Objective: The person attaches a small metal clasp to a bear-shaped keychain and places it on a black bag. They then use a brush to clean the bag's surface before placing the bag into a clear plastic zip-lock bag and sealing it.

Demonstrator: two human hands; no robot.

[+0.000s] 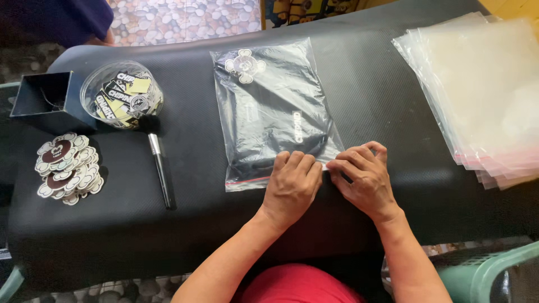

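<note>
A clear plastic bag (pixel 269 106) holding a folded black garment lies on the black padded table (pixel 185 84), with a white flower-shaped sticker (pixel 245 65) inside near its far end. My left hand (pixel 292 188) rests flat on the bag's near edge, fingers together, pressing it down. Beside it, my right hand (pixel 365 177) presses the bag's near right corner, its fingertips touching those of the left. Neither hand grips anything.
A stack of clear plastic bags (pixel 483 95) lies at the right. A black brush (pixel 159 163), a clear tub of tags (pixel 120 95), a dark open box (pixel 50 101) and a pile of flower-shaped stickers (pixel 67 168) sit at the left. A green plastic chair (pixel 488 269) stands bottom right.
</note>
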